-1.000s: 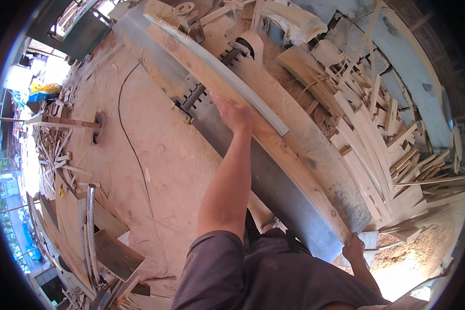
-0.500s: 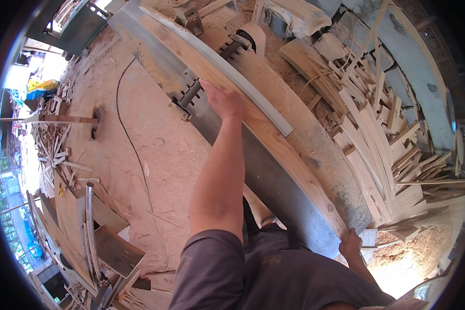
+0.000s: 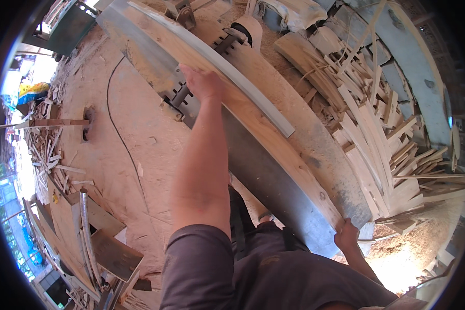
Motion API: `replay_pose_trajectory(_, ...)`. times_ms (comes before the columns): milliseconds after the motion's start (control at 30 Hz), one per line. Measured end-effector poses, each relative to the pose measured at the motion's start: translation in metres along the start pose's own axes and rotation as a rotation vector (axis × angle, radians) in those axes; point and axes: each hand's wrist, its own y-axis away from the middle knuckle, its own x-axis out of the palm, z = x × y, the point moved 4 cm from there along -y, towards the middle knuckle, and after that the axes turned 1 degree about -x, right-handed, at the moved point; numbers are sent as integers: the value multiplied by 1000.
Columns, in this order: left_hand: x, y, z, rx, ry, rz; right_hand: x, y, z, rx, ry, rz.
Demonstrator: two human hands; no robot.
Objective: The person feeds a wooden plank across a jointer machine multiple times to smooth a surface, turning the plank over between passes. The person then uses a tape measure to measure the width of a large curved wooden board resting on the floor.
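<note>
A long pale wooden board (image 3: 273,135) lies lengthwise on the metal table (image 3: 266,181) of a planing machine, alongside a straight grey guide bar (image 3: 258,95). My left hand (image 3: 204,83) is closed over the board's far part, beside the dark toothed slots (image 3: 178,96) across the machine bed; its fingers are partly hidden. At the near right, my right hand (image 3: 347,235) grips the board's near end, with some fingers out of sight behind the wood.
Scrap strips of wood (image 3: 382,134) are heaped to the right of the machine. A black cable (image 3: 111,93) runs over the dusty floor on the left, near a wooden stand with a metal pipe (image 3: 84,222). Sawdust (image 3: 403,248) lies at the lower right.
My left hand has moved forward and left, close beside the toothed slots. The right hand and the board have shifted slightly forward along the table. The whole view has swung a little.
</note>
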Motion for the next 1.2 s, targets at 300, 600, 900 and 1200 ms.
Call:
replay_pose_trajectory(300, 6, -69, 8, 23, -80, -14, -12, -19, 45, -63, 7, -55)
replay_pose_trajectory(600, 8, -133, 10, 52, -89, -15, -33, -37, 99, -106, 15, -75)
replay_pose_trajectory(900, 12, -194, 18, 83, -79, -43, -63, -52, 160, -85, 77, 1)
replay_pose_trajectory(1200, 12, -245, 20, 44, -69, -66, -79, -67, 204, -112, 92, -15)
